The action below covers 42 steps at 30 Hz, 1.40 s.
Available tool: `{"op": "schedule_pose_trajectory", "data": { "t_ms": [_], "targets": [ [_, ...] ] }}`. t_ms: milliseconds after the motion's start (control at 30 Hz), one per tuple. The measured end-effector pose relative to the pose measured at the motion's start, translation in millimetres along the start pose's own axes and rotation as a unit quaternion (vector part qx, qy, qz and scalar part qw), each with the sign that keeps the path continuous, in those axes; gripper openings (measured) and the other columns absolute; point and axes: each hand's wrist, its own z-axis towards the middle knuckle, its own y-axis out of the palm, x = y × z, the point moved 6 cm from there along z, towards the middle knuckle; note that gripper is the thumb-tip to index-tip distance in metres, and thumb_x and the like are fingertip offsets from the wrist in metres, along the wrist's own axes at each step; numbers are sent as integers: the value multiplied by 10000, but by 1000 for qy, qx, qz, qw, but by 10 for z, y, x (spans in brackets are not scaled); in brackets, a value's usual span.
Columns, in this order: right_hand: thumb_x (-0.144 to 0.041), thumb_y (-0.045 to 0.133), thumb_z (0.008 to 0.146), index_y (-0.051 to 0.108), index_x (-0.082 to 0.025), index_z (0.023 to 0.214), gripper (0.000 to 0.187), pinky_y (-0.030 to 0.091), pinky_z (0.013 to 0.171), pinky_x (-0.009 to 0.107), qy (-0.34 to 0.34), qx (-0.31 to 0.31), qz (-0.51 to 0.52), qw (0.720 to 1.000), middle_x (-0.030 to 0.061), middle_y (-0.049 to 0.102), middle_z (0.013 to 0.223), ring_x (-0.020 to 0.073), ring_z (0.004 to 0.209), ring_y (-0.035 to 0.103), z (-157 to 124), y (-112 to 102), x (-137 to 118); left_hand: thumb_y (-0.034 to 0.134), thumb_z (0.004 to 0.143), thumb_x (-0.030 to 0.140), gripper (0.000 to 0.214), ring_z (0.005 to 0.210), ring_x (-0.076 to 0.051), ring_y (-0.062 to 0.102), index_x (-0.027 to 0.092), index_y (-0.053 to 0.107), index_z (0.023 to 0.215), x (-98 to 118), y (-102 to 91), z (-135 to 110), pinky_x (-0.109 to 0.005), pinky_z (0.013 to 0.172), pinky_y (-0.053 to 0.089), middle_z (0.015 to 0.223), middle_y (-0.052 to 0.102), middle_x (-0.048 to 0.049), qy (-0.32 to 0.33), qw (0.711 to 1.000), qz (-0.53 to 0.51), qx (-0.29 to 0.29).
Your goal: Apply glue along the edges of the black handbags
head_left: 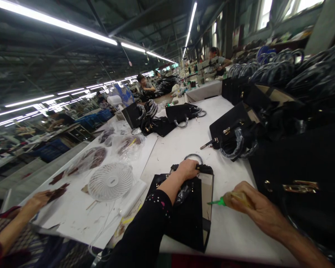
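Observation:
A black handbag (191, 212) lies open on the white table (234, 230) right in front of me. My left hand (187, 169) is closed over the bag's far edge, near its round handle. My right hand (254, 206) is wrapped around a small squeeze bottle (234, 199) of yellowish liquid. The bottle's green nozzle (216, 203) points left and its tip nearly meets the bag's tan-lined side panel.
Finished black handbags (234, 134) crowd the right side and the far end of the table. A small white fan (111, 181) and plastic bags of brown pieces lie at left, where another person's hand (37, 199) rests. More people work at benches further back.

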Motion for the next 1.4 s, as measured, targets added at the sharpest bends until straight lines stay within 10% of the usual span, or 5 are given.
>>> {"op": "schedule_pose_trajectory", "data": {
  "t_ms": [433,567,733,1200,1400],
  "targets": [
    [-472,503,1015,545,-239,989,238,405,751,337,-37,88,-16,995,12,532,945,209,854,543,-177,-47,-47,572,831,377,241,969,-252,666,235,681,993,-17,47,-2,-323,830,542,962,711,-74,-2,1000,0,-3],
    [-481,484,1023,550,-234,932,272,423,678,319,11,4,5,1000,2,536,868,194,761,545,-195,46,0,577,833,383,238,956,-252,670,236,681,989,-15,38,-14,-322,818,542,956,713,-71,-3,1000,-2,-2],
    [-510,529,991,568,-235,963,279,438,718,319,-24,91,-14,995,17,556,923,211,829,564,-259,-43,-59,584,829,376,236,959,-248,668,238,683,993,-22,44,-18,-317,818,538,964,713,-67,-6,1000,-3,1],
    [-434,523,1001,594,-250,946,205,483,708,293,-15,35,40,998,22,573,911,208,828,589,-533,179,-90,575,841,389,234,935,-230,667,223,685,963,0,-3,-14,-286,785,522,923,714,-65,6,1000,-13,-13],
    [-439,570,969,583,-276,1032,175,497,732,297,-27,141,9,990,17,579,989,218,876,607,-604,80,16,579,835,375,239,934,-235,667,230,687,992,-7,-2,-21,-297,794,526,941,713,-65,-4,1000,-10,-17]
  ]
}}
